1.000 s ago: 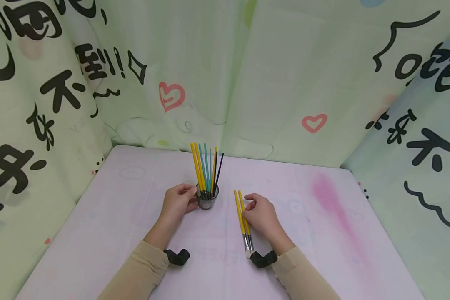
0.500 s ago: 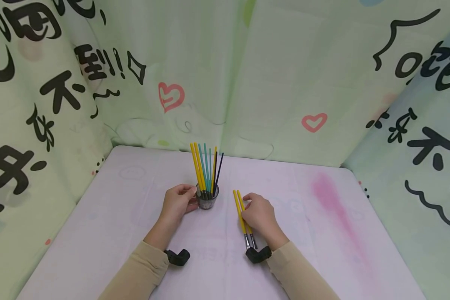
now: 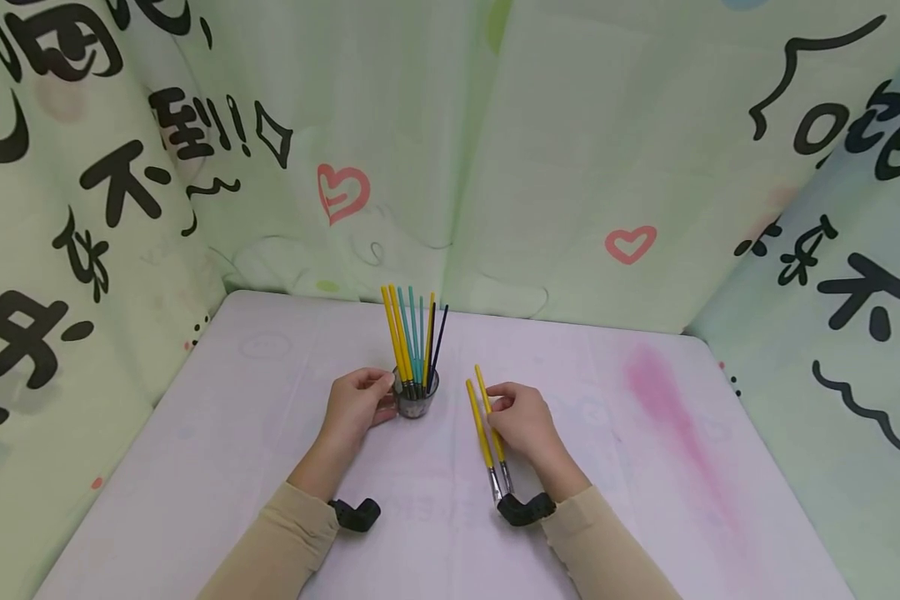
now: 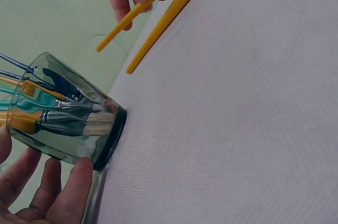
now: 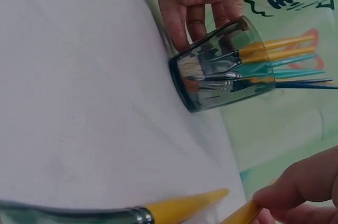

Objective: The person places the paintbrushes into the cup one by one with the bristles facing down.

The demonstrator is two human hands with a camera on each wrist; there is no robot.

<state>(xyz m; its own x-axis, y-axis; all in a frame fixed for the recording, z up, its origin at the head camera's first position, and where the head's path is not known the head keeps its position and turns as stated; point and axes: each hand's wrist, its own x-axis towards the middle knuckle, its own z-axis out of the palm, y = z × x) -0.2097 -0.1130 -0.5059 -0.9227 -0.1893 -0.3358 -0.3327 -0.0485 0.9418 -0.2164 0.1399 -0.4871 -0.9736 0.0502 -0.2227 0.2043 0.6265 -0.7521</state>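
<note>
My left hand [image 3: 355, 402] holds the side of a clear, dark-tinted glass cup [image 3: 414, 408] standing on the table. Yellow, teal and dark-handled paintbrushes [image 4: 74, 121] lean inside it, bristles down. To the right, my right hand [image 3: 525, 418] pinches a yellow paintbrush [image 3: 483, 387] by its handle, the tip raised off the table in the left wrist view. Just left of it, a second yellow paintbrush [image 3: 478, 421] lies on the tabletop, its wide metal ferrule towards me. The bristles of both are hidden behind the black wrist mount in the head view.
A pale pinkish cloth covers the table [image 3: 420, 533], with a pink smear [image 3: 663, 400] on the right. Light green curtains [image 3: 540, 167] with black writing and pink hearts hang close behind the back edge and along both sides.
My right hand has pinched the right-hand yellow paintbrush and raised it, its handle tip now higher than the other brush's. The left hand and the cup have stayed put.
</note>
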